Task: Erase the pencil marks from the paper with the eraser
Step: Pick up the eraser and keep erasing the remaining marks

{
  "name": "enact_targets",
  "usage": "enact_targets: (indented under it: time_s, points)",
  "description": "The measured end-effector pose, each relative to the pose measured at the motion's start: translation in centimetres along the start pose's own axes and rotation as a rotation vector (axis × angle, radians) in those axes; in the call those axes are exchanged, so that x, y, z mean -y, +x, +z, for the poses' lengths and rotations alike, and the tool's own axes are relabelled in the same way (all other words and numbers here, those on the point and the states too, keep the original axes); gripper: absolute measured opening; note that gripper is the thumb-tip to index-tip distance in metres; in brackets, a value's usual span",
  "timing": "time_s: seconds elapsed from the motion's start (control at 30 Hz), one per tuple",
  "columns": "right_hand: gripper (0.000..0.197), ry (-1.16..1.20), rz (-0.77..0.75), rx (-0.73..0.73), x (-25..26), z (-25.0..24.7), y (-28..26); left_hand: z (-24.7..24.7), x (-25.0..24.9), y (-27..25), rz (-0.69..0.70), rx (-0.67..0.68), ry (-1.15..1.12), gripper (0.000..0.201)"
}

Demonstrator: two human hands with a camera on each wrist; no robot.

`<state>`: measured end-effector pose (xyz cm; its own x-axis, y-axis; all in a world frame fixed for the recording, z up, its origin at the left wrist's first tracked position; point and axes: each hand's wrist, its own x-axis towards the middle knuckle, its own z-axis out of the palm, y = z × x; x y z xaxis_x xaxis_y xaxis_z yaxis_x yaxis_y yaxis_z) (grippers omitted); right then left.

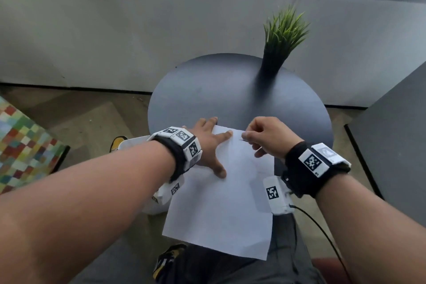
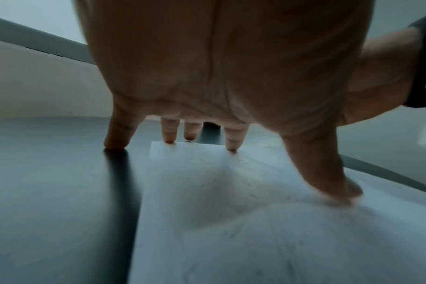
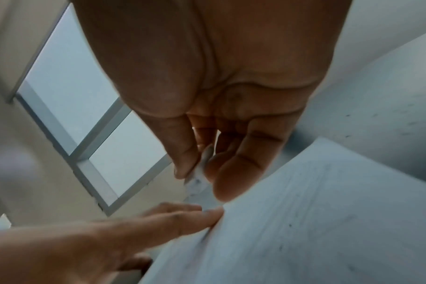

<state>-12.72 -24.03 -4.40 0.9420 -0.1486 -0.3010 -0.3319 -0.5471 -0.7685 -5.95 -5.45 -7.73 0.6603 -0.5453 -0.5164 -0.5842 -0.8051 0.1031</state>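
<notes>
A white sheet of paper (image 1: pixel 221 203) lies on the near edge of a round dark table (image 1: pixel 219 90) and hangs over it toward me. My left hand (image 1: pixel 208 143) lies spread with straight fingers pressing on the sheet's far left corner; the fingertips (image 2: pixel 232 147) touch its far edge. My right hand (image 1: pixel 262 137) hovers over the far right of the paper and pinches a small white eraser (image 3: pixel 197 180) between thumb and fingers. The eraser's tip is close to the left index finger. Faint grey specks (image 3: pixel 289 224) dot the paper (image 3: pixel 304 230).
A potted grass-like plant (image 1: pixel 280 39) stands at the table's far right. A dark cabinet side (image 1: pixel 396 140) rises on the right. A white round object (image 1: pixel 136 143) sits left of the table, and a colourful chequered surface (image 1: pixel 20 145) lies at far left.
</notes>
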Motion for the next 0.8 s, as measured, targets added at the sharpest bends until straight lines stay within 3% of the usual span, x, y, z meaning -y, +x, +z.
enact_targets:
  time_s: [0.1, 0.3, 0.4, 0.47, 0.63, 0.8]
  points:
    - [0.015, -0.108, -0.031, 0.032, 0.4, 0.7, 2.1, 0.3, -0.6, -0.3, -0.004, -0.097, -0.017, 0.107]
    - [0.018, -0.454, -0.047, -0.032, 0.5, 2.5, 3.7, 0.5, -0.8, -0.3, -0.015, -0.148, 0.007, 0.104]
    - [0.015, -0.515, -0.079, 0.109, 0.3, 3.1, 2.8, 0.4, -1.0, -0.2, -0.029, -0.13, 0.047, 0.104]
    - [0.012, -0.521, -0.016, 0.182, -0.1, 2.1, 2.7, 0.1, -1.2, -0.1, -0.032, -0.102, 0.083, 0.106]
    - [0.011, -0.516, 0.085, -0.048, -1.2, 0.2, 2.6, -1.3, -2.2, -0.2, -0.021, -0.028, 0.143, 0.111]
    - [0.012, -0.557, 0.013, 0.169, -0.6, 1.2, 1.5, -1.3, -2.3, 0.0, -0.018, -0.027, 0.138, 0.115]
